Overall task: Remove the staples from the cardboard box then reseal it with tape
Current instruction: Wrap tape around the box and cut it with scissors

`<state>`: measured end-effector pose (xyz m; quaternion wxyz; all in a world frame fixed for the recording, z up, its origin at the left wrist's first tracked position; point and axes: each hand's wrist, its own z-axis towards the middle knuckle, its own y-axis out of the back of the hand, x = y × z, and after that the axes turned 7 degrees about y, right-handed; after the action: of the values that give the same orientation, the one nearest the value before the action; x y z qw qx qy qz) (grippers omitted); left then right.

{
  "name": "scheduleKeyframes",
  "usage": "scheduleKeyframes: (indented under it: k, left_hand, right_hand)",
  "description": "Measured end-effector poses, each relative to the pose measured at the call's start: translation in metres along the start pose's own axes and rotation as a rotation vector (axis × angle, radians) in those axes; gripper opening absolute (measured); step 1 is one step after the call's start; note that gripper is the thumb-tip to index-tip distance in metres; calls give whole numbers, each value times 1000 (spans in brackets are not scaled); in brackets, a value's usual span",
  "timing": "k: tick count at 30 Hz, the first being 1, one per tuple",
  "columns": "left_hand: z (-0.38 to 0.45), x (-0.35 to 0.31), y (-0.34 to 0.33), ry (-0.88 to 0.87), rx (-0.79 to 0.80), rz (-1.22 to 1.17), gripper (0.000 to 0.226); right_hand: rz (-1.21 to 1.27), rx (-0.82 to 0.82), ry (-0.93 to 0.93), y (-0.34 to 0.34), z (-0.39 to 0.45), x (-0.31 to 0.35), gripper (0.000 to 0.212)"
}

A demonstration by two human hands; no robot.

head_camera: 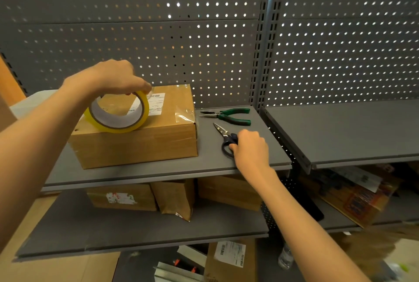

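Cardboard box (pixel 136 136) sits on the shelf (pixel 249 159), stiff, probably light; steady its top. Your left hand (pixel 113 77) grips the tape roll (pixel 118 113) on it; right hand (pixel 249 145) curls around the scissors (pixel 226 137).

There are two hands in view: the left hand (pixel 113 77) and the right hand (pixel 249 147). There is one roll of yellow tape (pixel 118 112), one pair of scissors (pixel 225 138) with dark blue handles, and one pair of green-handled pliers (pixel 229 115). On the upper shelf (pixel 256 159) stands one cardboard box (pixel 140 143), and this box carries one white shipping label (pixel 156 104). On the lower shelf (pixel 136 234) I count three brown cardboard parcels (pixel 174 197). To the right there is one more shelf (pixel 340 132). Behind them stand two grey perforated back panels (pixel 158 32). Below the shelves lie more boxes, but their number I cannot tell.
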<state>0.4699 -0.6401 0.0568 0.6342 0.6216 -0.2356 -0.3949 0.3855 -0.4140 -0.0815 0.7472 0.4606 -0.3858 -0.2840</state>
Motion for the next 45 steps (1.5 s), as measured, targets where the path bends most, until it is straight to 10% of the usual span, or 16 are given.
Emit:
scheduleKeyframes:
  k: [28,45]
  left_hand:
    - [-59,-2,16,183,131,-10,37]
    - [-105,166,-7,152,-333,-159,25]
  right_hand:
    - [174,-219,525,36,10,35,29]
    - [257,-206,786,13,1,180,26]
